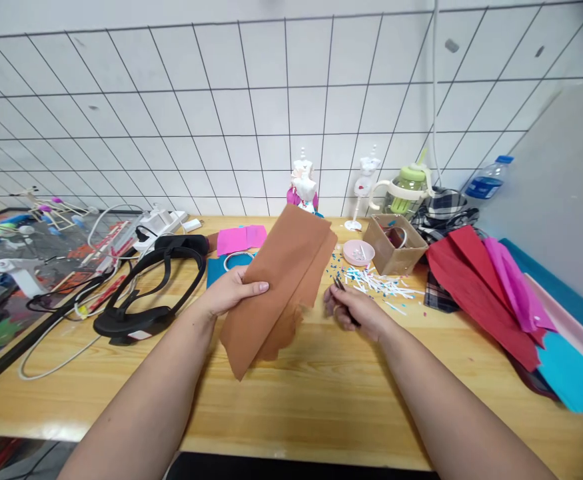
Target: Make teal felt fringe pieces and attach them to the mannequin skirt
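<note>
My left hand (231, 291) is closed on a folded brown sheet (281, 273), thumb on top. The sheet is thin and soft, cloth or crepe paper, and is tilted above the table with its lower edge uneven. To its right, my right hand (354, 308) is closed around small dark scissors (340, 285), partly hidden by the fingers and blurred. The scissors are apart from the sheet. Behind the sheet stands a small white dress form (303, 175) with pink material on it; a second white dress form (365, 177) stands to its right.
White and blue scraps (384, 281) lie by a pink dish (358, 252) and a cardboard box (395, 245). Red sheets (486, 293) are piled at right, near a green-lidded jug (408, 190). At left are a black headset (136, 323), cables and a power strip (158, 223).
</note>
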### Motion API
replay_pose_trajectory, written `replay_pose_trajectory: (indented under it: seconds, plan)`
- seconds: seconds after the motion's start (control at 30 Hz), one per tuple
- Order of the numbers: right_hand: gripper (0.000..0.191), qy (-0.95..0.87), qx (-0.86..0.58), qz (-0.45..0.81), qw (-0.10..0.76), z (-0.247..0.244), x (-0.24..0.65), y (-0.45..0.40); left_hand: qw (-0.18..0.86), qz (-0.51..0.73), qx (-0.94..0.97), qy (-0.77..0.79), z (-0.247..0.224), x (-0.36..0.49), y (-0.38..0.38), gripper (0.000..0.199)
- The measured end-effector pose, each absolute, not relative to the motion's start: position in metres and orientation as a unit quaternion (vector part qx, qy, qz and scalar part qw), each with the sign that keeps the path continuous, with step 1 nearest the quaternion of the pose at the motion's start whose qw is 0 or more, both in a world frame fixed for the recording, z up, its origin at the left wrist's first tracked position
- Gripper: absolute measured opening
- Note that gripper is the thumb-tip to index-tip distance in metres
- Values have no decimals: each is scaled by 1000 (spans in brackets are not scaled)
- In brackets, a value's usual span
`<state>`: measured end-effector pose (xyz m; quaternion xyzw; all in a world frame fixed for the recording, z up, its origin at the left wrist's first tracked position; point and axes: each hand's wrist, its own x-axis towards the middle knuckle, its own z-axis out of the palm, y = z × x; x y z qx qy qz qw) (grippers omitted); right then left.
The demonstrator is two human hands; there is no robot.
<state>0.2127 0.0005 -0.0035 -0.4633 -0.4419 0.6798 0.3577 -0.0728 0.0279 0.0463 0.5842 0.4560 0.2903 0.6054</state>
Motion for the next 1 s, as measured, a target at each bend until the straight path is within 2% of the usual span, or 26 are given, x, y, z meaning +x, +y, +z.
replay_pose_trajectory:
  seconds: [0.1, 0.23, 0.37, 0.5, 0.67, 0.73, 0.83, 1.0]
  plan:
    - [45, -572, -435, 640, 271, -6, 200, -11, 605, 325, 571, 449, 47, -77, 28, 53]
    - [47, -596, -386, 643, 286, -3, 184, -25, 625, 311, 568, 435, 43, -75, 29, 42]
    - [50, -574, -399, 644, 311, -4, 175, -32, 630, 318, 562, 431, 39, -68, 29, 36]
    - [48, -579, -405, 614, 352, -9, 175, -32, 610, 314, 585, 433, 38, -64, 30, 46]
    - [52, -584, -412, 639, 283, 4, 180, -33, 599, 271, 642, 394, 37, -61, 31, 72]
    - [52, -580, -419, 649, 259, 10, 181, -33, 596, 241, 659, 390, 37, -59, 31, 73]
    - [51, -561, -443, 659, 235, 14, 181, -32, 580, 267, 657, 401, 37, -57, 30, 71]
    - [51, -572, -447, 635, 264, 12, 182, -33, 547, 317, 649, 423, 39, -58, 30, 68]
